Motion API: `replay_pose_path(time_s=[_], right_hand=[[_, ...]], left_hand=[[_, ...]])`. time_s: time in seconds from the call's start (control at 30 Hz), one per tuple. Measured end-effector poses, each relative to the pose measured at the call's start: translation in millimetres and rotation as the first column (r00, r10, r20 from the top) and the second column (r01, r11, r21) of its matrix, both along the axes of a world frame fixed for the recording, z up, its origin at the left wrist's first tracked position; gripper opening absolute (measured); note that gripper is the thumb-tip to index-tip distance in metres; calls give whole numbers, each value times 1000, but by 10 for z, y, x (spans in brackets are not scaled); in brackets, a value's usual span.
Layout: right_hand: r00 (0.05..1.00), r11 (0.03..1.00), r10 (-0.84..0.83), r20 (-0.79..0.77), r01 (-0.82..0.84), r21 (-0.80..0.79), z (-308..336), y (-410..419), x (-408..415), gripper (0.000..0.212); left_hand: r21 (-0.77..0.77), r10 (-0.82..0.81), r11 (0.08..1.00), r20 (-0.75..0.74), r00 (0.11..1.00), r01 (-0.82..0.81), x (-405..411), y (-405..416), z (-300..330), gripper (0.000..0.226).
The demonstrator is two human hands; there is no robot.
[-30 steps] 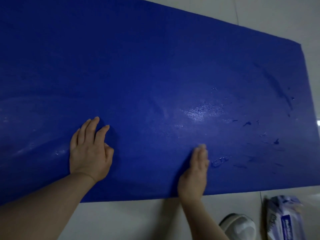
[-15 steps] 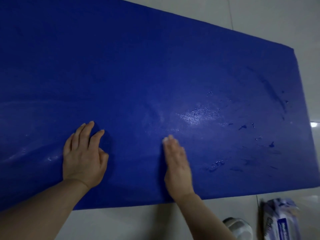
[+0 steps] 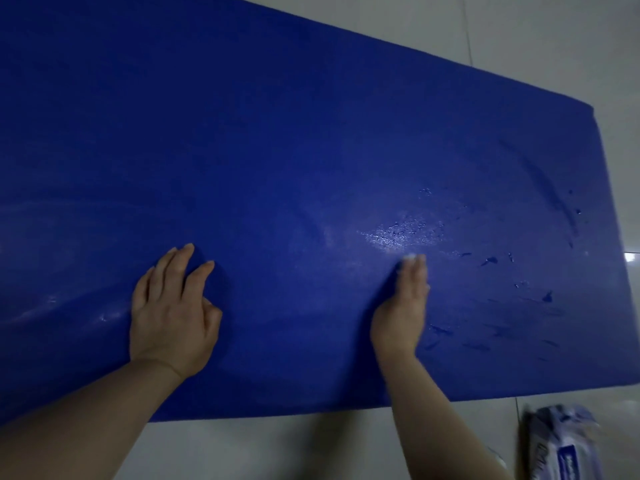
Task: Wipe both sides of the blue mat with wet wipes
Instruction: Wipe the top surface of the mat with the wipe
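**Two bare hands laid flat on a damp blue mat**

At the lower right corner of the frame, a crumpled white-and-blue plastic pack of wet wipes [image 3: 562, 445] lies blurred on the pale glossy tiled floor [image 3: 277, 448], just beside the mat's near edge. Two bare forearms reach up from the bottom of the frame onto the large rectangular blue foam mat [image 3: 311, 133], which is spread flat on the floor and fills most of the picture from the left edge to the right.

The left hand [image 3: 173, 317], at lower centre-left, rests palm-down on the mat near its front edge, its fingers straight and slightly spread and its thumb angled out to the right; it holds nothing. The right hand [image 3: 403, 306], at lower centre-right, also lies on the mat with its fingers straight and pressed together, pointing away from the camera. It looks turned partly onto its edge. No wipe can be made out under either hand.

Just beyond the right fingertips, a wet patch [image 3: 398, 233] glistens under the light. Dark streaks and droplets [image 3: 491, 261] scatter across the mat's right-hand part. The mat's far edge runs diagonally from top centre to the upper right, with more pale tile behind it.
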State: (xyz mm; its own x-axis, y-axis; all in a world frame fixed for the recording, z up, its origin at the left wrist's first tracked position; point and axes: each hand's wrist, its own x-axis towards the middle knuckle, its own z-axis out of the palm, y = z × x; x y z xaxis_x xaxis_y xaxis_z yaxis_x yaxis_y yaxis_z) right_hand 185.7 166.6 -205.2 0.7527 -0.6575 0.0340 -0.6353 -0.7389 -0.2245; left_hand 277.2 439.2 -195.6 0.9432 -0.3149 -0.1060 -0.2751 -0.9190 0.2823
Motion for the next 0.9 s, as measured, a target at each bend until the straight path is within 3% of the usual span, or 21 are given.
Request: replay_pose_path(time_s=[0.07, 0.13, 0.2, 0.23, 0.27, 0.3, 0.37, 0.4, 0.47, 0.53, 0.57, 0.63, 0.73, 0.77, 0.83, 0.9], right_hand=[[988, 987, -153, 12, 152, 53, 65, 70, 33, 81], [998, 998, 65, -23, -65, 19, 62, 392, -49, 76], [942, 942, 333, -41, -331, 53, 5, 535, -256, 75], [928, 927, 372, -38, -369, 58, 34, 452, -309, 76], [952, 950, 307, -12, -306, 55, 47, 297, -348, 77], [991, 989, 136, 8, -136, 55, 33, 132, -377, 78], [978, 974, -206, 25, 203, 98, 61, -10, -283, 82], [967, 964, -251, 34, 247, 99, 112, 85, -163, 83], [1000, 999, 19, 5, -20, 38, 91, 427, 44, 75], [936, 935, 352, -26, -350, 56, -22, 582, 160, 73], [904, 904, 426, -32, -424, 52, -5, 512, 254, 75], [952, 953, 303, -37, -304, 1, -13, 175, 394, 78], [992, 994, -108, -65, 110, 23, 77, -177, 567, 78], [995, 997, -80, -58, 81, 11, 126, -67, 646, 76], [973, 973, 229, -12, -228, 47, 136, 253, 698, 71], [893, 886, 451, 4, -448, 118, 63, 392, 625, 75]], left_hand=[[-2, -5, 1000, -6, 1000, 5, 2, 1, -6, 57], [-5, -6, 1000, -14, 1000, 6, -6, 7, -1, 57], [-4, 3, 1000, -19, 1000, -3, -8, 7, 10, 58], [-5, 5, 1000, -20, 1000, -5, -10, 0, 14, 58], [-6, 6, 1000, -18, 1000, -6, -8, -6, 17, 58], [-4, 7, 1000, -15, 1000, -7, -3, -8, 15, 58], [1, 1, 1000, -10, 1000, -1, -2, -3, 5, 57], [1, -3, 1000, -9, 1000, 3, -2, -1, 0, 57], [4, -4, 1000, -6, 1000, 4, -6, 11, -2, 56], [9, -9, 1000, -6, 1000, 9, -4, 11, 3, 56], [10, -12, 1000, -7, 1000, 12, 0, 8, 6, 56], [10, -11, 1000, -5, 1000, 11, 7, 12, 9, 56], [13, -17, 1000, -3, 1000, 17, 9, 10, 2, 56], [13, -20, 1000, -2, 1000, 20, 8, 10, 0, 56], [10, -17, 1000, -7, 1000, 17, 4, 11, -1, 56], [3, -11, 1000, -7, 1000, 12, 2, 13, 1, 56]])
